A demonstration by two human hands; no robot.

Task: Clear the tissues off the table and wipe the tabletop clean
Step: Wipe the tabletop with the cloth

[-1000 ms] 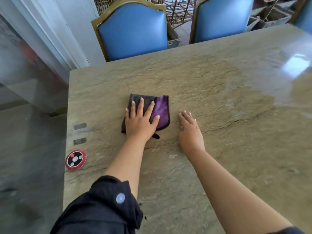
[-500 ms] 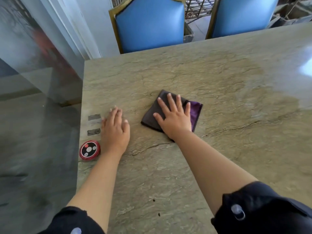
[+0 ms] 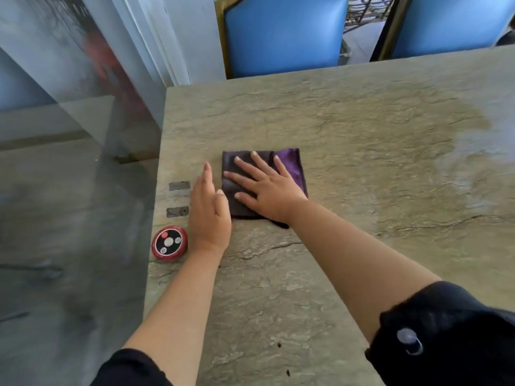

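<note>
A folded cloth [image 3: 291,165], dark with a purple side, lies on the stone tabletop [image 3: 362,151] near its left edge. My right hand [image 3: 264,190] presses flat on the cloth with fingers spread. My left hand [image 3: 209,213] stands on its edge on the table just left of the cloth, fingers straight, thumb at the cloth's left border, holding nothing. No tissues show in this view. A darker damp-looking patch covers the tabletop around and beyond the cloth.
A round red and black call button [image 3: 169,243] sits at the table's left edge beside my left wrist. Two small grey rectangles [image 3: 179,186] mark the surface above it. Two blue chairs [image 3: 284,34] stand at the far side. A glass partition [image 3: 69,162] runs along the left.
The cloth went from under my left hand to under my right hand, which has slid it left. My left hand has turned from flat onto its edge beside the cloth.
</note>
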